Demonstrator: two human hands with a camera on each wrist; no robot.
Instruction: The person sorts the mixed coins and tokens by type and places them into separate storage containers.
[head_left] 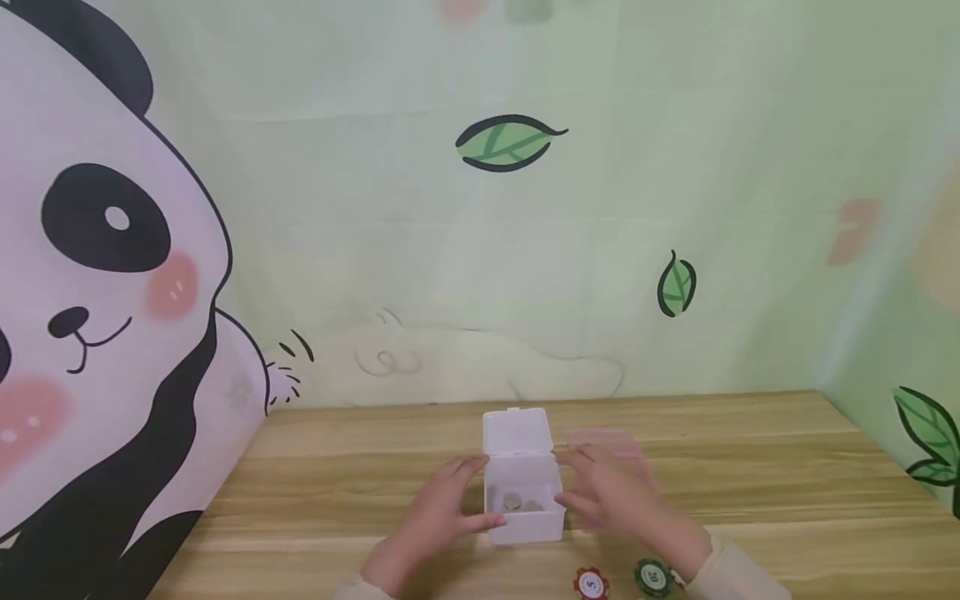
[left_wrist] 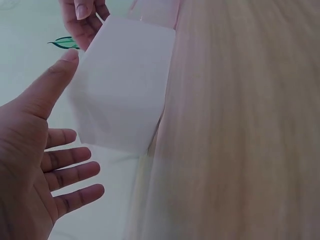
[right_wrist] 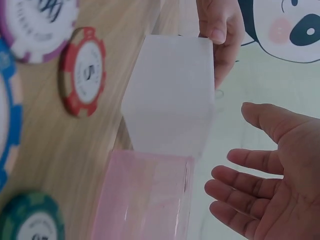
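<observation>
A white plastic box [head_left: 527,528] stands on the table with its lid [head_left: 517,432] tipped back. A few coins [head_left: 512,502] lie inside, though the wrist views show only the outer walls. My left hand [head_left: 438,510] is at the box's left side, thumb by the front rim and fingers extended. In the left wrist view its fingers [left_wrist: 75,175] are spread, with the thumb tip close to the box edge; contact is hard to tell. On the opposite side is my right hand [head_left: 618,493], its fingers [right_wrist: 245,187] loosely extended and holding nothing.
Right of the white box, partly behind my right hand, is a translucent pink box [right_wrist: 145,195]. Poker chips lie nearer me: a red chip [head_left: 592,583], a green chip [head_left: 652,577], a purple chip [right_wrist: 40,27] and a blue chip [right_wrist: 7,110]. A printed cloth backdrop [head_left: 337,208] borders the table.
</observation>
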